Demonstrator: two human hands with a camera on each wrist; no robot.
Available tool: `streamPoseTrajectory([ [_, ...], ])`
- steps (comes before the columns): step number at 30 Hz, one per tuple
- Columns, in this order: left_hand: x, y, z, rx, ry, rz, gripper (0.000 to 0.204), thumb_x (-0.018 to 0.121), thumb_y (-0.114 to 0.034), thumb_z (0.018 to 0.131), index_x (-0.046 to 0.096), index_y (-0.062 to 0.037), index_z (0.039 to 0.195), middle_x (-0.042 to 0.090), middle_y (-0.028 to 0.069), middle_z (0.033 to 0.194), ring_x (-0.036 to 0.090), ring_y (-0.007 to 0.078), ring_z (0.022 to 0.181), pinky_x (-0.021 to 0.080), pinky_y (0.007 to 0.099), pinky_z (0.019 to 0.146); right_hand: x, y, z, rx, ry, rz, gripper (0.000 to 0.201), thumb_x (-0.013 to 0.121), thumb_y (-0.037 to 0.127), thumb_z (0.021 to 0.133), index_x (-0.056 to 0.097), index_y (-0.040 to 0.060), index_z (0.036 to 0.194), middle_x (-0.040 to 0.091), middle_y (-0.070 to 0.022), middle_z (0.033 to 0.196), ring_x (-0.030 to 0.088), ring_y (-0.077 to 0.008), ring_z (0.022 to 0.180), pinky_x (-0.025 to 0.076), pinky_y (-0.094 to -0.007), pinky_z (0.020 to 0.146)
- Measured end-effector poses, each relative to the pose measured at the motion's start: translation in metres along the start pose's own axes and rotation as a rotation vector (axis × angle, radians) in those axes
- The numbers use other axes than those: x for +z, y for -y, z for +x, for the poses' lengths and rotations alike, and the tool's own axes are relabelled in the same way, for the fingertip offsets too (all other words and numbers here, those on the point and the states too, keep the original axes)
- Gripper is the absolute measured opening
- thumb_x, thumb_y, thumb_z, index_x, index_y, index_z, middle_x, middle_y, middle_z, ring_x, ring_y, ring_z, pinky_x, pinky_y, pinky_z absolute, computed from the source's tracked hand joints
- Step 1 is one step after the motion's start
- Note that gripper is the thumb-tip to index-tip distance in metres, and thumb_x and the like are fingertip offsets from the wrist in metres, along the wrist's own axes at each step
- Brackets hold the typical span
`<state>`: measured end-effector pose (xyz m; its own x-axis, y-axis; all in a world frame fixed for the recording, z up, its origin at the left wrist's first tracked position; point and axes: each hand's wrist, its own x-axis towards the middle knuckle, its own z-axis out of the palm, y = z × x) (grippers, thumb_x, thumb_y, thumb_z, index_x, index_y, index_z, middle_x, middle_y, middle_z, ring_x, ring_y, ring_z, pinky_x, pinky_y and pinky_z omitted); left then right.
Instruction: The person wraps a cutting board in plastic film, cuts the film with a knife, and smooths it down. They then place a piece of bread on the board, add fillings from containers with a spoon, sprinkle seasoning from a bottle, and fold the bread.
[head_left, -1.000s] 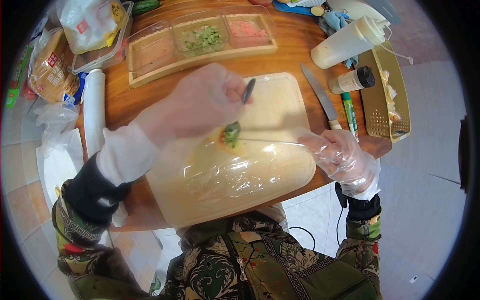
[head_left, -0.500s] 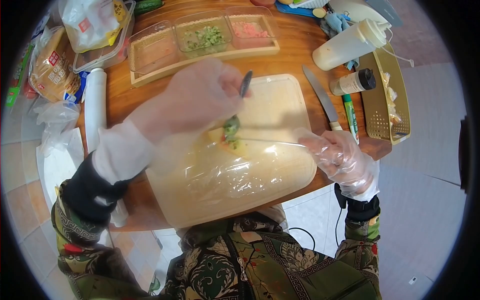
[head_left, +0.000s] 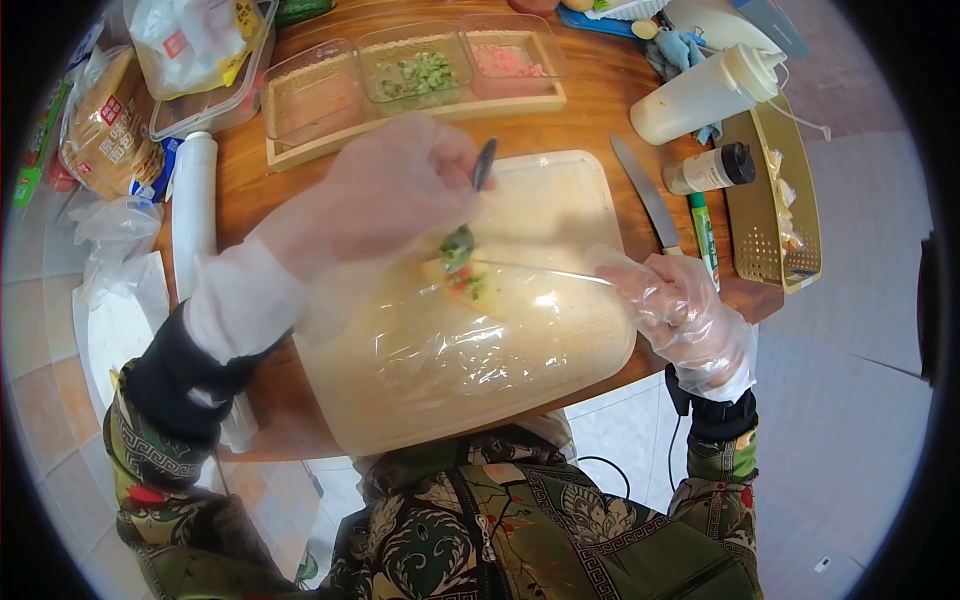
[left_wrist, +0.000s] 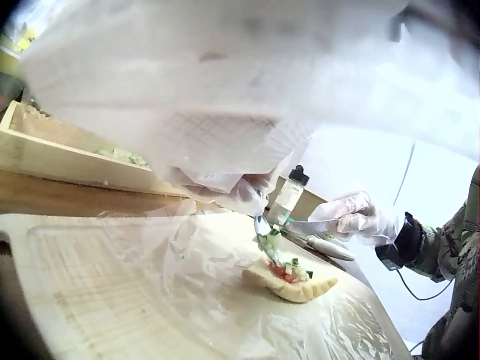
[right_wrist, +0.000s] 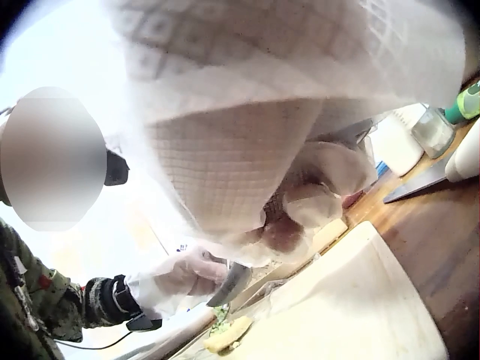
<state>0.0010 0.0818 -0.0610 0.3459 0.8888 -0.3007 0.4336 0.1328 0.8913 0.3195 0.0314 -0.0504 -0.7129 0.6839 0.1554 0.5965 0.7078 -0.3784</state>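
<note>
In the head view my gloved left hand (head_left: 405, 175) pinches a dark-handled spoon (head_left: 484, 165) whose bowl carries diced green pieces. That bowl hovers close over a small piece of bread (left_wrist: 304, 289) topped with red and green bits. From the other side my gloved right hand (head_left: 680, 315) grips a flat metal utensil (head_left: 550, 271). Its far end meets the topping beside the spoon. Clear plastic wrap (head_left: 430, 345) lies under the bread on a pale cutting board (head_left: 555, 190). In the left wrist view the glove and cuff hide much of the left hand.
Behind the board, a wooden tray (head_left: 410, 118) holds clear boxes with diced green and pink pieces. A knife (head_left: 645, 190), a spice jar (head_left: 710, 168), a squeeze bottle (head_left: 705, 92) and a basket (head_left: 760, 235) are at right. A white roll (head_left: 195, 215) and bagged bread (head_left: 112, 130) are at left.
My left hand and the spoon have shifted slightly left, and the spoon bowl has moved up a little. More of the topping shows on the bread. My right hand has barely moved.
</note>
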Motion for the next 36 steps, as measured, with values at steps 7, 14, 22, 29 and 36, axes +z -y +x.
streamPoseTrajectory([
  [7, -0.002, 0.000, 0.000, -0.022, 0.046, 0.043, 0.020, 0.075, -0.009, 0.085, 0.070, -0.0018, 0.103, 0.069, 0.0010, 0.091, 0.064, 0.0080, 0.085, 0.051, 0.0241, 0.080, -0.002, 0.011, 0.006, 0.063, 0.004, 0.002, 0.044, 0.071, -0.007, 0.078, 0.073, 0.0134, 0.117, 0.046, -0.0077, 0.059, 0.045, -0.0255, 0.047, 0.031, -0.0386, 0.044],
  [14, -0.001, 0.008, -0.001, 0.007, 0.015, -0.010, 0.019, 0.074, -0.008, 0.085, 0.070, -0.0017, 0.102, 0.070, 0.0018, 0.093, 0.065, 0.0085, 0.086, 0.051, 0.0244, 0.080, 0.000, 0.014, 0.006, 0.180, 0.058, 0.094, 0.043, 0.071, -0.006, 0.080, 0.073, 0.0150, 0.118, 0.047, -0.0089, 0.059, 0.046, -0.0259, 0.048, 0.031, -0.0384, 0.043],
  [22, -0.003, 0.005, -0.002, -0.017, 0.008, 0.007, 0.023, 0.076, -0.009, 0.084, 0.068, 0.0005, 0.103, 0.071, 0.0042, 0.096, 0.066, 0.0101, 0.089, 0.053, 0.0256, 0.082, -0.001, 0.014, 0.007, 0.077, 0.074, -0.038, 0.036, 0.072, -0.001, 0.082, 0.074, 0.0142, 0.115, 0.049, -0.0087, 0.059, 0.048, -0.0264, 0.048, 0.032, -0.0390, 0.043],
  [29, -0.002, 0.004, -0.004, -0.015, -0.038, 0.017, 0.027, 0.077, -0.009, 0.084, 0.066, 0.0006, 0.107, 0.071, 0.0062, 0.101, 0.067, 0.0120, 0.093, 0.053, 0.0269, 0.084, 0.000, 0.019, 0.007, 0.036, 0.030, -0.045, 0.033, 0.072, -0.001, 0.082, 0.075, 0.0121, 0.113, 0.051, -0.0095, 0.059, 0.051, -0.0272, 0.048, 0.033, -0.0399, 0.043],
  [36, -0.005, 0.003, -0.006, -0.030, -0.052, 0.026, 0.027, 0.077, -0.010, 0.084, 0.066, 0.0001, 0.107, 0.072, 0.0066, 0.102, 0.067, 0.0130, 0.094, 0.054, 0.0277, 0.085, -0.001, 0.016, 0.006, 0.101, 0.034, -0.023, 0.035, 0.072, -0.001, 0.082, 0.076, 0.0146, 0.113, 0.049, -0.0093, 0.059, 0.049, -0.0282, 0.049, 0.034, -0.0388, 0.044],
])
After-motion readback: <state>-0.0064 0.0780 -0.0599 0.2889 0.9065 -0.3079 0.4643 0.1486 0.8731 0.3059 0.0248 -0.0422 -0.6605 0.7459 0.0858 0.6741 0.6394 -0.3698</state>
